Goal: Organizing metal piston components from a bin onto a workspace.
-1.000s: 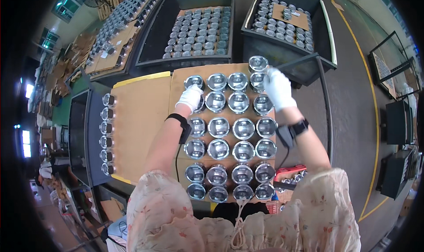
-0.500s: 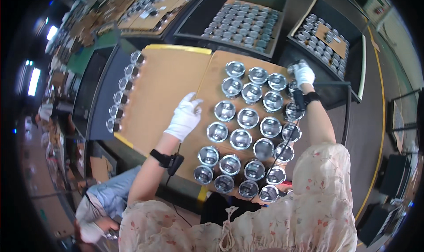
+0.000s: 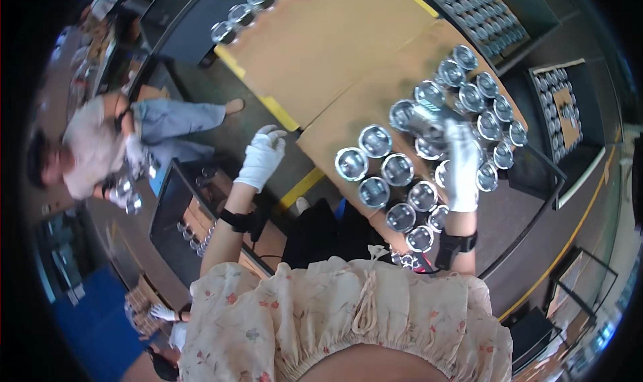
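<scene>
My right hand (image 3: 462, 171), in a white glove and blurred, is closed on a shiny metal piston (image 3: 429, 122). It carries the piston above rows of similar pistons (image 3: 397, 170) that stand on a brown cardboard sheet (image 3: 335, 124). The palm and the held piston hide part of those rows. My left hand (image 3: 261, 160), also gloved, hovers past the sheet's near edge with fingers apart and holds nothing. Black straps circle both wrists.
Another row of pistons (image 3: 241, 14) lines the sheet's far left edge. Bins of pistons (image 3: 485, 17) stand beyond it, with a further bin (image 3: 566, 107) at the right. A black metal rail (image 3: 529, 228) runs along the right. Left of me, a co-worker (image 3: 100, 141) holds pistons.
My right hand has come from the far right edge back over the rows with a piston. The view has turned and shifted, so the sheet appears rotated and the co-worker shows more fully.
</scene>
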The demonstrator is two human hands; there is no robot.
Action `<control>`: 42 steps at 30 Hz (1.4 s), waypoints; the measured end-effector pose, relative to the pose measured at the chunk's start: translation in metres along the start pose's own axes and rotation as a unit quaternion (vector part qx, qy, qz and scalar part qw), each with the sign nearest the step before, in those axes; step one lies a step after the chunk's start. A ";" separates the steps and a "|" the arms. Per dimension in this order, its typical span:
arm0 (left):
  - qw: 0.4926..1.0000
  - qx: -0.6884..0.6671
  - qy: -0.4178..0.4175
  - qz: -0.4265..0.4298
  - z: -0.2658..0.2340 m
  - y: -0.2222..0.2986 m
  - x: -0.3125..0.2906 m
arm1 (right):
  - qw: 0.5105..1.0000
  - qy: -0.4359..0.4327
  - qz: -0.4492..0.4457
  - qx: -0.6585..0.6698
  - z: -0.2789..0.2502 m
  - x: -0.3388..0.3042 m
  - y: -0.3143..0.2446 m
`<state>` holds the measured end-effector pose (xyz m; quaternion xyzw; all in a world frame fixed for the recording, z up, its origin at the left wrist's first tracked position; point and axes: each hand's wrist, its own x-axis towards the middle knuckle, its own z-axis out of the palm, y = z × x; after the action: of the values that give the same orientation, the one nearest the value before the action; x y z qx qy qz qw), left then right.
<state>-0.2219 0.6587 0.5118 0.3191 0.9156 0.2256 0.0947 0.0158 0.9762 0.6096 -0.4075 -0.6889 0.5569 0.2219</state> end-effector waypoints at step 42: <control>0.550 -0.311 -0.058 -0.773 0.255 -0.165 -0.728 | 0.283 -0.685 -0.524 -0.420 0.496 -0.487 0.107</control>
<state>0.3361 0.1775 0.2300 -0.5483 0.6747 0.3168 0.3791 -0.0500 0.2966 0.4408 0.5337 -0.7944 0.0310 -0.2884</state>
